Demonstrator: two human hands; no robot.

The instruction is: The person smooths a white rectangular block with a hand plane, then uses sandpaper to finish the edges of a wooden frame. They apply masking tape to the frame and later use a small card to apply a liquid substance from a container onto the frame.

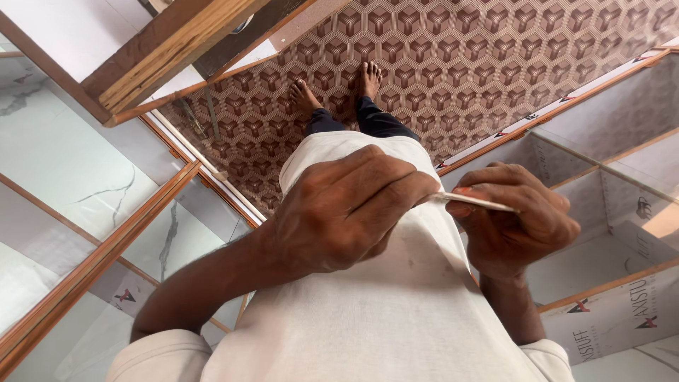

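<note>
The left hand (339,212) is closed, pinching one end of a thin pale strip (475,202), and the right hand (516,223) curls around the other end. The strip's long axis runs left to right between them, in front of the white shirt (396,311). Patterned brown flooring (495,64) lies below.

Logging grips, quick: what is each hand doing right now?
Left hand: closed, fingers pinching one end of the thin pale strip.
Right hand: closed, fingers curled around the strip's other end.

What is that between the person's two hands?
In the head view, a thin pale strip spans the gap between the left hand and the right hand, both gripping it, over the white shirt.
</note>
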